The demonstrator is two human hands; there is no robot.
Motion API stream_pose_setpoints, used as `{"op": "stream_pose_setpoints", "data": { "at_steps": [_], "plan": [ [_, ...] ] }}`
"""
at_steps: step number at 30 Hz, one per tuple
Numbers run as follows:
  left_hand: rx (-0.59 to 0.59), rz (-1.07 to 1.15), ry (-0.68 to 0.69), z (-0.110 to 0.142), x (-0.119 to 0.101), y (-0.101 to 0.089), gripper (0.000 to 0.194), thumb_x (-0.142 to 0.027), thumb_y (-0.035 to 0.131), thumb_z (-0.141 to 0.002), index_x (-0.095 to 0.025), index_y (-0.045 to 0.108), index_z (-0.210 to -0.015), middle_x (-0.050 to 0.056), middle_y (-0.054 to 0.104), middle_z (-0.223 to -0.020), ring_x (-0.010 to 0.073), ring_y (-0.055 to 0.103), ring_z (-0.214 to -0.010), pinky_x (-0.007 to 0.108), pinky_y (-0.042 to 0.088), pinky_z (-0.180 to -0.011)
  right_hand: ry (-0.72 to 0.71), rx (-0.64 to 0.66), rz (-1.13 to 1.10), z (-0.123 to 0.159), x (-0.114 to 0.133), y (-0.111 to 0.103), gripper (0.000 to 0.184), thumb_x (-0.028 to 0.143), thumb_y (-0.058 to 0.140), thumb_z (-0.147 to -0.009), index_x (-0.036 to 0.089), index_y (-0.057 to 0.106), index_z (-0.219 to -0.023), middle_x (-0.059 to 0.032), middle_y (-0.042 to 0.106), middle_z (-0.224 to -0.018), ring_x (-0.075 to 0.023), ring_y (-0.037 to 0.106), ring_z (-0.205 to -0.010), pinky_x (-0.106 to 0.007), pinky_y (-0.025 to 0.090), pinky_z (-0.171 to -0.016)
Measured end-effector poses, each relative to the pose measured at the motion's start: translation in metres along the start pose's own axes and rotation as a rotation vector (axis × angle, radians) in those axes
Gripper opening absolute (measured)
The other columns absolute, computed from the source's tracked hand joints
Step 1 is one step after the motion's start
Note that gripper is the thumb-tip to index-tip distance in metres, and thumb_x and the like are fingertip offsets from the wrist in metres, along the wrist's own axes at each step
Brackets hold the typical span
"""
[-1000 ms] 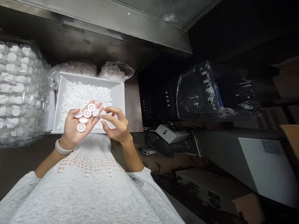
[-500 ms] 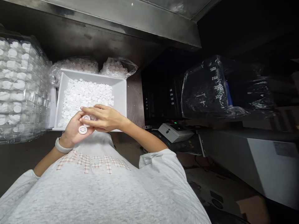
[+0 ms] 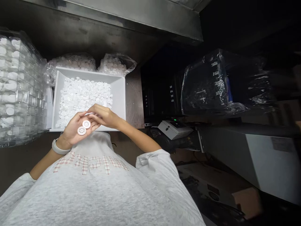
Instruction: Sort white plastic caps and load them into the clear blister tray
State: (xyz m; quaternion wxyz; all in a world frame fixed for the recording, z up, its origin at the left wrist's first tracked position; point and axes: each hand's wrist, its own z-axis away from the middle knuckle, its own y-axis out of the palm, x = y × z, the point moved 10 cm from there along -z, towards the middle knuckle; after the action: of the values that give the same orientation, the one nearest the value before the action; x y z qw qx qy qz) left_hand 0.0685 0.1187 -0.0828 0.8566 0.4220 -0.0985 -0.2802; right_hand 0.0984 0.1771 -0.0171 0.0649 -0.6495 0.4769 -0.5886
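Note:
My left hand (image 3: 73, 129) lies palm up above the near edge of a white tray (image 3: 118, 91), fingers partly curled. Two small white spoked discs (image 3: 81, 130), like little wheels, rest on its palm. Over its fingers arches my right hand (image 3: 104, 115), palm down, its fingers bent together and touching or nearly touching the left fingers. Whatever lies under the right hand is hidden. Behind both hands, a heap of similar small white discs (image 3: 81, 94) fills much of the tray.
Stacked clear plastic trays of white parts (image 3: 21, 91) stand at the left. Clear bags of small parts (image 3: 115, 65) sit behind the tray. A metal ledge (image 3: 131, 25) overhangs the back. To the right are a grey box-shaped device (image 3: 172, 129) and a black plastic-wrapped bundle (image 3: 207, 84).
My right hand has swung left from beside my left hand to over its fingers, then drawn back slightly. Several discs on the palm were visible earlier; two show now. The view shifted slightly.

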Motion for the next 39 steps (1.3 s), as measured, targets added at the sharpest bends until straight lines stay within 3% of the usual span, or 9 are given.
{"op": "stream_pose_setpoints", "data": {
  "at_steps": [2,5,12,16,19,24,28,33,39],
  "plan": [
    [-0.008,-0.045,-0.009,0.001,0.0,-0.003,0.039,-0.027,0.04,-0.096,-0.004,0.064,-0.117,0.015,0.068,-0.119,0.0255,0.061,-0.124,0.039,0.044,-0.116,0.339,-0.2,-0.459,0.006,-0.037,-0.003,0.029,0.038,0.053,-0.098,0.01,0.061,-0.097,-0.004,0.062,-0.089,-0.0053,0.058,-0.084,-0.018,0.048,-0.08],
    [-0.042,-0.12,0.018,0.004,-0.003,-0.014,0.047,-0.021,0.05,-0.091,-0.001,0.055,-0.133,0.017,0.059,-0.138,0.0284,0.058,-0.129,0.04,0.044,-0.116,0.772,-0.436,-0.995,0.028,-0.074,0.026,0.036,0.046,0.066,-0.085,0.011,0.057,-0.089,-0.0003,0.058,-0.08,-0.0044,0.055,-0.071,-0.016,0.046,-0.068],
    [-0.118,-0.507,0.166,0.015,-0.016,-0.035,0.037,-0.028,0.062,-0.088,-0.008,0.068,-0.119,0.013,0.057,-0.143,0.0218,0.067,-0.114,0.026,0.054,-0.1,1.07,-0.564,-1.457,0.034,-0.072,0.085,0.025,0.035,0.054,-0.085,0.013,0.051,-0.095,-0.0003,0.058,-0.084,-0.0041,0.058,-0.068,-0.013,0.048,-0.058],
    [-0.119,-0.725,0.154,0.015,-0.019,-0.037,0.041,-0.037,0.062,-0.086,-0.01,0.068,-0.115,0.014,0.07,-0.119,0.0157,0.07,-0.092,0.021,0.058,-0.078,1.116,-0.677,-1.614,0.029,-0.066,0.089,0.019,0.029,0.043,-0.09,0.015,0.05,-0.099,0.0012,0.059,-0.084,-0.0021,0.061,-0.074,-0.01,0.052,-0.07],
    [-0.137,-0.782,0.179,0.013,-0.023,-0.039,0.037,-0.038,0.063,-0.081,-0.009,0.069,-0.104,0.01,0.071,-0.09,0.0127,0.065,-0.07,0.017,0.049,-0.051,1.108,-0.765,-1.726,0.025,-0.06,0.083,0.023,0.028,0.037,-0.092,0.015,0.053,-0.104,-0.001,0.064,-0.095,-0.0052,0.066,-0.087,-0.012,0.054,-0.077],
    [-0.2,-0.904,0.338,0.019,-0.036,-0.047,0.031,-0.043,0.051,-0.083,-0.014,0.06,-0.081,-0.007,0.034,-0.046,0.0065,0.025,-0.036,0.019,0.018,-0.032,1.013,-0.73,-1.902,0.01,-0.046,0.078,0.039,0.032,0.03,-0.093,0.017,0.053,-0.121,-0.0048,0.061,-0.127,-0.0116,0.063,-0.112,-0.019,0.055,-0.088],
    [-0.357,-1.066,0.682,0.047,-0.069,-0.05,0.029,-0.037,0.051,-0.088,-0.012,0.065,-0.091,-0.007,0.037,-0.048,0.0068,0.031,-0.041,0.019,0.026,-0.04,0.953,-0.605,-1.942,-0.003,-0.036,0.086,0.047,0.038,0.028,-0.094,0.018,0.051,-0.13,-0.0028,0.052,-0.143,-0.0108,0.058,-0.122,-0.02,0.051,-0.099],
    [-0.57,-1.342,1.145,0.09,-0.096,-0.035,0.025,-0.024,0.063,-0.087,-0.014,0.072,-0.108,-0.006,0.048,-0.054,0.005,0.04,-0.049,0.018,0.038,-0.056,0.959,-0.393,-1.977,-0.016,-0.019,0.11,0.051,0.042,0.025,-0.094,0.018,0.052,-0.131,-0.0023,0.049,-0.146,-0.0109,0.058,-0.123,-0.023,0.048,-0.107],
    [-0.609,-1.565,1.33,0.094,-0.095,-0.024,0.024,-0.027,0.063,-0.091,-0.013,0.073,-0.108,-0.002,0.061,-0.064,0.0064,0.05,-0.053,0.018,0.041,-0.058,1.014,-0.362,-1.949,-0.019,-0.008,0.121,0.051,0.041,0.025,-0.094,0.017,0.056,-0.127,-0.0053,0.054,-0.14,-0.0141,0.06,-0.118,-0.034,0.038,-0.121]
  ]
}}
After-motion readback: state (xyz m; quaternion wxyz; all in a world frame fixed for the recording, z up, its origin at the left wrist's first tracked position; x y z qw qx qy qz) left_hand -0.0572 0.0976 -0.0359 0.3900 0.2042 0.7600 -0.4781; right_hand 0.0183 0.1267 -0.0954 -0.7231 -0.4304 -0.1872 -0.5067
